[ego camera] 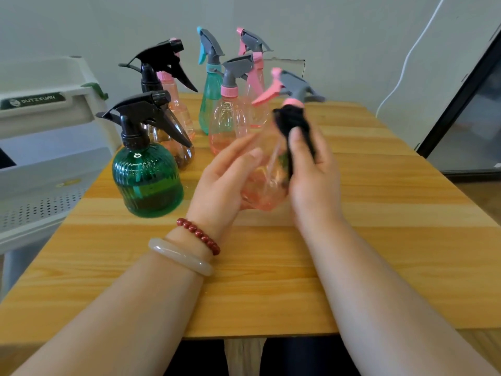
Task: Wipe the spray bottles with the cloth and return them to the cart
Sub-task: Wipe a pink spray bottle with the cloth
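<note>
Between the two hands, raised just above the wooden table (352, 240), is a clear pink spray bottle (260, 183) with a grey head and pink trigger. The left hand (222, 183) cups its body from the side with fingers loosely spread, a red bead bracelet (199, 234) and a pale bangle (180, 256) on that wrist. The right hand (314, 172) presses a black cloth (294, 131) against the bottle's neck and shoulder — fingers curled around the cloth, thumb on top.

Just left of the left hand stands a round green spray bottle (147, 180) with a black trigger head, and behind it a clear brownish bottle (179, 147), also black-headed. Beyond the hands, further back on the table, stand another pink bottle (227, 123) with a grey head, a tall teal bottle (210, 101), and two more pink ones — one (173, 96) behind the black heads, one (254, 77) at the back.

Far left of the hands, beside the table, is a white cart (48, 109) with a perforated shelf.
</note>
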`<state>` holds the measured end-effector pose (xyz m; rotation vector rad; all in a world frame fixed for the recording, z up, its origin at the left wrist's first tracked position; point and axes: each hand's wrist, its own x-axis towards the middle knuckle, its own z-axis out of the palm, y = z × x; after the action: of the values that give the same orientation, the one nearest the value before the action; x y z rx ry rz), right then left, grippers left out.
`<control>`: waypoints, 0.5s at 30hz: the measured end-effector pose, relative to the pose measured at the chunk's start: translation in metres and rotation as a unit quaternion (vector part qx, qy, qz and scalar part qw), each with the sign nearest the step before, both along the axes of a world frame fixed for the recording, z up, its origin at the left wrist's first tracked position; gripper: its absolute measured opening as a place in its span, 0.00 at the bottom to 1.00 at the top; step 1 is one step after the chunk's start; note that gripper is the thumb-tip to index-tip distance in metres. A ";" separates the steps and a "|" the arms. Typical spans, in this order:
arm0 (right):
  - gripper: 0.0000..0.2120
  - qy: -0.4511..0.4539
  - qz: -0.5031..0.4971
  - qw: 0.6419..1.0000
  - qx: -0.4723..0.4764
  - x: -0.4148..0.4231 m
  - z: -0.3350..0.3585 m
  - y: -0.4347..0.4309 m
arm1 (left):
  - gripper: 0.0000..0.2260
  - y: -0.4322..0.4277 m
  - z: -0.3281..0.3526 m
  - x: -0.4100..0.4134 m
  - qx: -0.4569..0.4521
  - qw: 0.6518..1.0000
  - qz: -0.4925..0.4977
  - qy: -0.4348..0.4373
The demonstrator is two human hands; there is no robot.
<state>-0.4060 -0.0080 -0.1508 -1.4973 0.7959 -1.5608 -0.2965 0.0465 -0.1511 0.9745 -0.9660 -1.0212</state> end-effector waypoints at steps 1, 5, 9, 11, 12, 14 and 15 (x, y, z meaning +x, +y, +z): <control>0.16 -0.037 -0.023 0.999 0.022 -0.004 0.000 -0.005 | 0.18 0.000 -0.001 -0.003 0.001 1.000 -0.019 -0.013; 0.22 -0.040 -0.008 0.998 0.045 -0.009 -0.001 -0.005 | 0.18 -0.001 -0.001 -0.007 0.004 1.000 -0.007 -0.011; 0.19 0.057 0.067 0.996 0.009 0.002 -0.004 0.005 | 0.17 -0.002 0.000 0.001 0.004 0.996 0.084 0.031; 0.20 0.067 0.073 0.995 -0.001 0.003 -0.004 0.008 | 0.16 0.000 0.001 0.003 -0.009 0.995 0.098 0.017; 0.20 0.061 0.068 0.996 -0.005 0.002 -0.004 0.008 | 0.17 0.000 0.002 0.002 -0.016 0.995 0.095 0.014; 0.19 0.047 0.049 0.998 -0.014 0.001 -0.003 0.008 | 0.18 0.001 0.002 0.000 -0.019 0.997 0.073 0.018; 0.18 0.034 0.036 0.999 -0.014 0.001 -0.002 0.008 | 0.19 0.000 0.001 0.000 -0.013 0.998 0.060 0.022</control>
<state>-0.4049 0.0000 -0.1527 -1.5884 0.7528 -1.4798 -0.2968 0.0469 -0.1499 0.9735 -0.8724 -0.9250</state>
